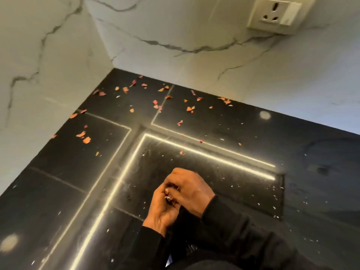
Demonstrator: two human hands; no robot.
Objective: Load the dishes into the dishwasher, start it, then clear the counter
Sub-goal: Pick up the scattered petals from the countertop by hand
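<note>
Hands are held together at the near edge, above the black surface (58, 191). The left hand (160, 210) is cupped, with its fingers curled round a small heap of pinkish bits (169, 195). The right hand (191, 189) is laid over it with bent fingers. Whether it pinches anything cannot be told, because both palms are hidden. The loose scraps (86, 139) yet to be collected lie ahead and mostly to the left of both hands, well apart from them, and are spread toward the corner of the marble wall (175, 45). The left hand is therefore judged nearer, but it is occupied. Whether the scraps are petals or peel is hard to make out. On the far wall a socket (276, 15) is seen, cut off at the top.
</note>
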